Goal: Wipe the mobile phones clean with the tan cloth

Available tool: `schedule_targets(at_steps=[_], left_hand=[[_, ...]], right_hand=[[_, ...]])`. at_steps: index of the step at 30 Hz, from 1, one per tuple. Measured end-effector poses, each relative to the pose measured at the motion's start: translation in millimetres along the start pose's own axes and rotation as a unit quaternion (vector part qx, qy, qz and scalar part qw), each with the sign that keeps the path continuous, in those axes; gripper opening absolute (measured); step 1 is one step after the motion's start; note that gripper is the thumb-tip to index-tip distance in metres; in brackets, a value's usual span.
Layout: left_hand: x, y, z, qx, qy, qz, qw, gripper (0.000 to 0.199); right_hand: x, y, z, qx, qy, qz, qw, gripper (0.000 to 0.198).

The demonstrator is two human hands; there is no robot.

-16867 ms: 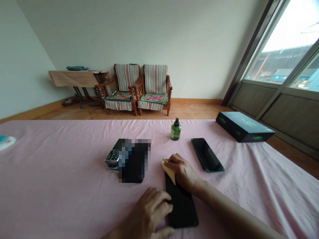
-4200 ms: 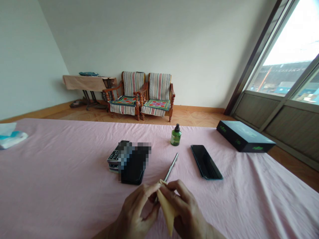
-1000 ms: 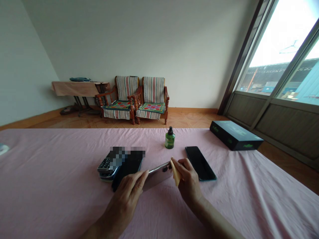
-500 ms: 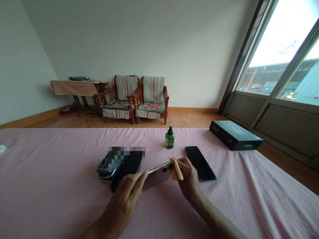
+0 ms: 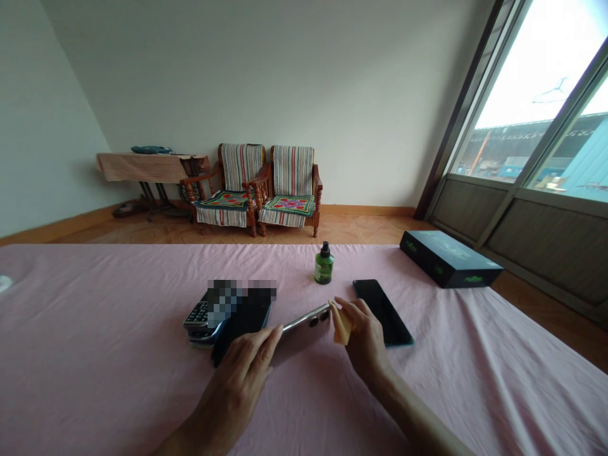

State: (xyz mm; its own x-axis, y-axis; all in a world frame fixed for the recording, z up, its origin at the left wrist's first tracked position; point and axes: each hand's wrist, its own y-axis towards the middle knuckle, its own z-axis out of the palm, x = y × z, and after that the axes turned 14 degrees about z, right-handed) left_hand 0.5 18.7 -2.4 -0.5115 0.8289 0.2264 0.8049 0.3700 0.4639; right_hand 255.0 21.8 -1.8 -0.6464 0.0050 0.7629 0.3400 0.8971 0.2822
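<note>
My left hand (image 5: 242,370) is closed on one end of a smartphone (image 5: 304,330), which it holds tilted above the cloth with the camera lenses toward me. In my right hand (image 5: 367,335) a folded yellow cloth (image 5: 341,324) is pinched, right at the phone's other end. A dark smartphone (image 5: 387,315) lies flat beyond my right hand. To the left, a keypad phone (image 5: 197,313) sits on top of a small stack, beside another dark phone (image 5: 242,320) partly hidden by my left hand.
A green bottle with a black top (image 5: 323,266) stands upright past the held phone. A black box (image 5: 449,258) lies at the right far edge of the pink-covered surface (image 5: 118,354). Two wooden chairs (image 5: 291,190) and a draped table (image 5: 142,168) stand by the wall.
My right hand has shifted slightly right with the yellow cloth, baring more of the phone's end and its lenses. The left hand and the phone have hardly moved.
</note>
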Motion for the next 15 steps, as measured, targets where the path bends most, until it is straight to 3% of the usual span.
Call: schedule_targets(at_steps=[2,7,15], left_hand=[[0,0,0,0.002,0.001,-0.001,1.0,0.054],[0,0,3,0.002,0.0,-0.005,1.0,0.055],[-3,-8,-1,0.0,-0.024,0.023,0.999,0.057]], right_hand=[[4,0,0,0.042,0.025,0.002,0.999,0.026],[-3,2,1,0.106,-0.007,0.007,0.994,0.032],[-11,2,3,0.135,-0.025,0.017,0.99,0.016]])
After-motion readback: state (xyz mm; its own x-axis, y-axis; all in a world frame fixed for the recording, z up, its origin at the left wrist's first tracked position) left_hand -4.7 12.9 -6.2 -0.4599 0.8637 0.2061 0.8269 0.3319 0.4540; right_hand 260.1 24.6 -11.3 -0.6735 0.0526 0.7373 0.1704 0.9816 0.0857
